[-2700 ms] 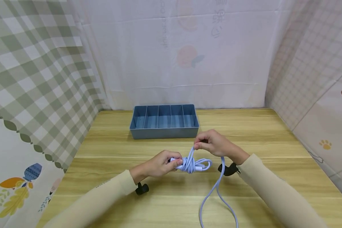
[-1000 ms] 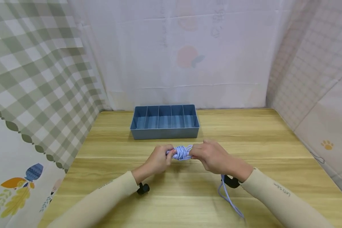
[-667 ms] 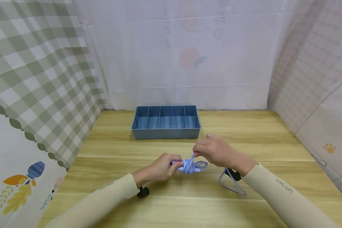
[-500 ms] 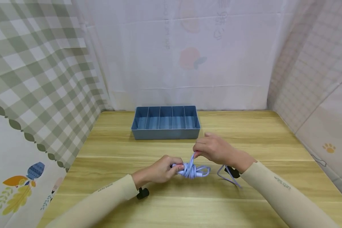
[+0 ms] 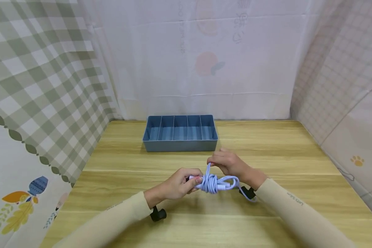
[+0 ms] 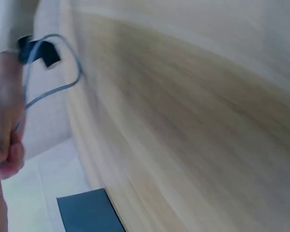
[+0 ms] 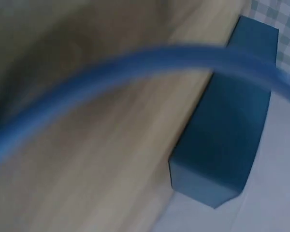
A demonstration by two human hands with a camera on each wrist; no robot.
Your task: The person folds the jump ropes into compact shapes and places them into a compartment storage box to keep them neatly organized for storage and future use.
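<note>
A pale lavender cable (image 5: 211,184) is wound into a small bundle in front of the person, held up over the table. My left hand (image 5: 181,184) grips the bundle's left end, thumb on top. To the upper right, my right hand (image 5: 230,164) pinches a strand that rises from the wraps. A loop and a pale connector stick out on the bundle's right side, and the loose tail hangs by the right wrist. In the right wrist view the cable (image 7: 135,70) crosses close to the lens, blurred; the right fingers are out of that view.
Behind the hands, a blue-grey organizer box (image 5: 180,145) with several compartments stands on the wooden table (image 5: 260,137). A white curtain (image 5: 148,69) hangs behind the table, with a checked cloth (image 5: 49,62) on the left. Both wrists carry black camera mounts (image 5: 158,214).
The cable's loose tail by the right wrist has become much shorter, with more turns around the bundle. The right hand has circled the bundle and is above it again; the left keeps its grip.
</note>
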